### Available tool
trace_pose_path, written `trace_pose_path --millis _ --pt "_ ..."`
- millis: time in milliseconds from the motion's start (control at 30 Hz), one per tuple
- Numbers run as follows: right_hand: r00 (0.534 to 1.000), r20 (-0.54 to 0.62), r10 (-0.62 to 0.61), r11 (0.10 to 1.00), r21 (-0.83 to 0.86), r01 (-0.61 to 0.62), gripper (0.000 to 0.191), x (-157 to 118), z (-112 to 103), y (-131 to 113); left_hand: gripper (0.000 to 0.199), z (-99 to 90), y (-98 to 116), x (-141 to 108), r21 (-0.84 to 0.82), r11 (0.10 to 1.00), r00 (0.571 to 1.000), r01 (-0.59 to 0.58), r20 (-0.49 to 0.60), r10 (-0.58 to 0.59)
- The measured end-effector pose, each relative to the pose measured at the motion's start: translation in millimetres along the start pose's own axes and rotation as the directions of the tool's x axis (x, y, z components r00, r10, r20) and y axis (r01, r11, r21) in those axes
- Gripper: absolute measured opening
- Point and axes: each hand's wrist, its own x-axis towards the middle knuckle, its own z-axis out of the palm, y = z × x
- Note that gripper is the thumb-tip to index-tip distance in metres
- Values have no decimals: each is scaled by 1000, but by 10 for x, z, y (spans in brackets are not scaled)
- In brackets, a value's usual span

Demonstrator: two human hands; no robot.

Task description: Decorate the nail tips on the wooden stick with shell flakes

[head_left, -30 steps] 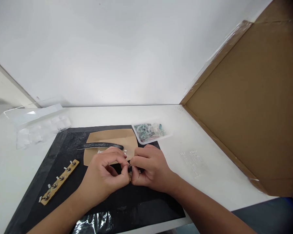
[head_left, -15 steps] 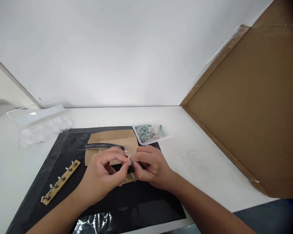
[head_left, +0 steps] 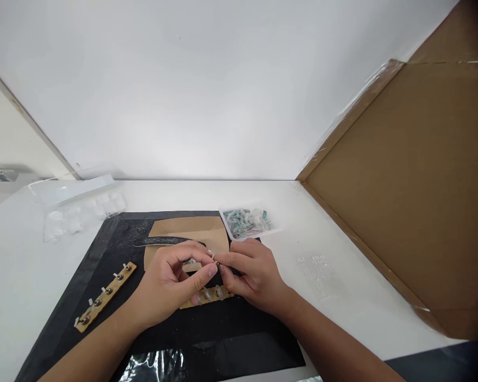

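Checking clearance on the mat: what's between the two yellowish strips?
In the head view, the left hand crosses the stretch between the left strip and the partly hidden strip, with black mat below.

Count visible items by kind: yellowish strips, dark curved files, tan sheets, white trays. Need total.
Left strip and centre strip: 2
Dark curved file: 1
Tan sheet: 1
White tray: 1
Total: 5

v. sm. metallic pc [head_left: 217, 263], pinched midair, part. hidden
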Motion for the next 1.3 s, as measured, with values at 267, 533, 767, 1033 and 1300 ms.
trace_pose_path --millis 267,533,767,1033,1300 --pt "1000 5 -24 998 -54 24 21 1 -13 -5 26 6 9 25 -17 1000 1000 -10 -12 9" --pt "1000 -5 -26 999 -39 26 20 -14 4 3 23 -31 -56 13 -87 996 1000 -5 24 7" --pt "999 -20 -43 996 -80 41 20 -17 21 4 25 -55 -116 21 -104 994 999 35 18 -33" --pt "996 -22 -83 971 -225 76 19 12 -17 -29 31 -51 -65 22 -1 999 998 50 -25 -50" --pt "991 -52 -120 951 -291 100 18 13 -52 -58 29 16 -14 23 39 999 994 24 -110 -20"
